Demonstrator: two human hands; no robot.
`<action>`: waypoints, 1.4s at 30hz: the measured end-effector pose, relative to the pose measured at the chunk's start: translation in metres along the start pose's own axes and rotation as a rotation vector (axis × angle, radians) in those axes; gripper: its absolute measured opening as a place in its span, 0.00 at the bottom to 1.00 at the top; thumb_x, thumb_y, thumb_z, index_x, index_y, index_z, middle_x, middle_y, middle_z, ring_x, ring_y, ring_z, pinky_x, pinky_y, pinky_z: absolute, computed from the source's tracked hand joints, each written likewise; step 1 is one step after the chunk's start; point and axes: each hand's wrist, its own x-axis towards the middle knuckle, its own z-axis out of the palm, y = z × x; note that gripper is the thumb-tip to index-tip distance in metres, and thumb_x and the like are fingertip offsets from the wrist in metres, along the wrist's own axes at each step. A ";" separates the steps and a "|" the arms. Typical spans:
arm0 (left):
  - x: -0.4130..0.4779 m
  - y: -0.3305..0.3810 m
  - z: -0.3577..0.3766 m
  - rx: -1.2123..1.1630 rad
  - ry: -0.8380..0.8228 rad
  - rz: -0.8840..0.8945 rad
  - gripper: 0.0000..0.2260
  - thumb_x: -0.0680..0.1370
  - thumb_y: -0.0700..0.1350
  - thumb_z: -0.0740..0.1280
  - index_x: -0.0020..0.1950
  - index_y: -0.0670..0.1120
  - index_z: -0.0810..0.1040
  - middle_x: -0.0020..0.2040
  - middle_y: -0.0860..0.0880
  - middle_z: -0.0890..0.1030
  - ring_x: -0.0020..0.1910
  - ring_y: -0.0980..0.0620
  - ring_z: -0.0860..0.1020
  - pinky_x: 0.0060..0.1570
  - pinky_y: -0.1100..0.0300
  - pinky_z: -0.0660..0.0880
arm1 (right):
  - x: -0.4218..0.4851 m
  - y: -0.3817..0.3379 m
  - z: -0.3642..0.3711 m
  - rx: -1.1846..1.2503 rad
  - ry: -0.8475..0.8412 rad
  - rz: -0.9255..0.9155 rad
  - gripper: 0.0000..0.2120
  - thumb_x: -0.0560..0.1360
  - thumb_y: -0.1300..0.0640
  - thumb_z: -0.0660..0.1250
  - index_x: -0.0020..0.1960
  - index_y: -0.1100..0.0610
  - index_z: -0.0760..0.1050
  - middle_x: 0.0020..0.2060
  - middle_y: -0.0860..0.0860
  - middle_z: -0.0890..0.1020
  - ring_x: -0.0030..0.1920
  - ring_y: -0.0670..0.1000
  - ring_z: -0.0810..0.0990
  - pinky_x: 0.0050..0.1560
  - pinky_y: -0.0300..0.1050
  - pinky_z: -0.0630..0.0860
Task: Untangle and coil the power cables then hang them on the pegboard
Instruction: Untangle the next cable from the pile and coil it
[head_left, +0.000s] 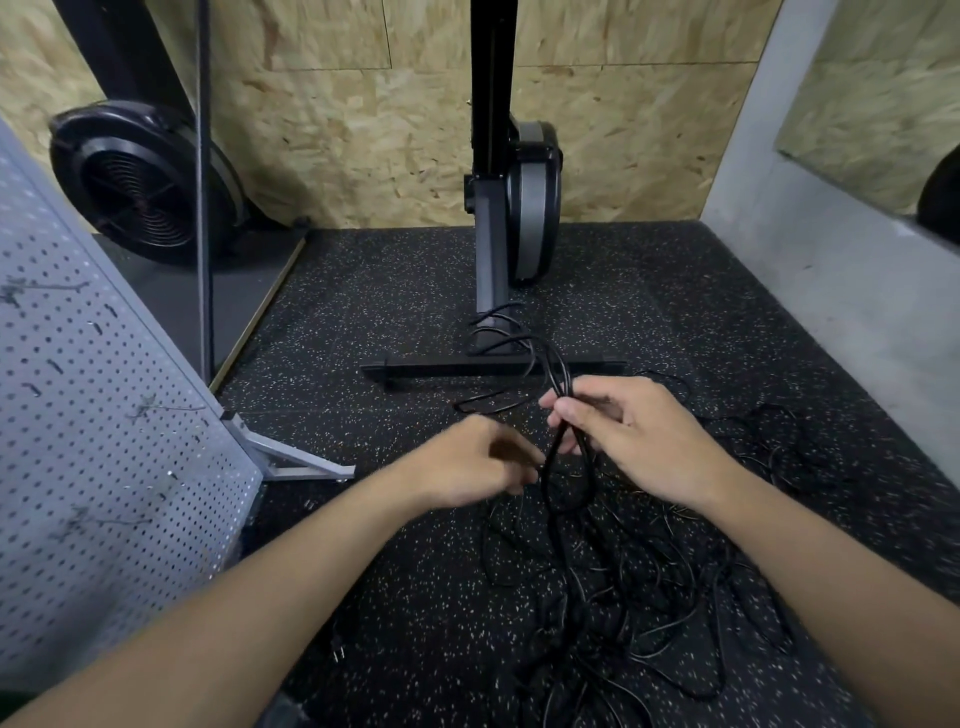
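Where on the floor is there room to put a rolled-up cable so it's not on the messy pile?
There are two bare patches of floor: one between the pegboard and the black machine, one between that machine and the grey wall. It is crowded at the near right, where the tangled cables sprawl.

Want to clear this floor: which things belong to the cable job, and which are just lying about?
Job: cable loops in the right hand; left hand at them; tangled cables on the floor; pegboard.
Lying about: upright rowing machine; fan-wheel machine at left.
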 end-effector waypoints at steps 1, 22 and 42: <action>-0.002 0.001 0.003 0.079 -0.055 0.028 0.13 0.80 0.39 0.68 0.64 0.49 0.83 0.47 0.58 0.86 0.38 0.68 0.81 0.39 0.74 0.71 | 0.000 0.002 0.000 -0.005 0.018 0.005 0.09 0.84 0.53 0.66 0.56 0.52 0.85 0.47 0.40 0.87 0.46 0.41 0.86 0.52 0.45 0.80; 0.004 0.018 0.026 0.120 0.387 0.301 0.05 0.80 0.42 0.72 0.54 0.50 0.85 0.47 0.57 0.86 0.45 0.62 0.83 0.51 0.64 0.81 | 0.011 0.004 -0.009 0.120 0.195 0.175 0.11 0.85 0.46 0.61 0.61 0.45 0.80 0.47 0.45 0.85 0.43 0.43 0.84 0.46 0.46 0.83; 0.012 -0.010 -0.023 -0.973 0.625 0.077 0.06 0.84 0.37 0.67 0.58 0.38 0.81 0.57 0.36 0.85 0.52 0.45 0.87 0.55 0.55 0.84 | 0.002 0.036 0.023 0.009 -0.387 0.280 0.10 0.81 0.48 0.69 0.59 0.52 0.81 0.56 0.47 0.86 0.51 0.45 0.87 0.57 0.46 0.83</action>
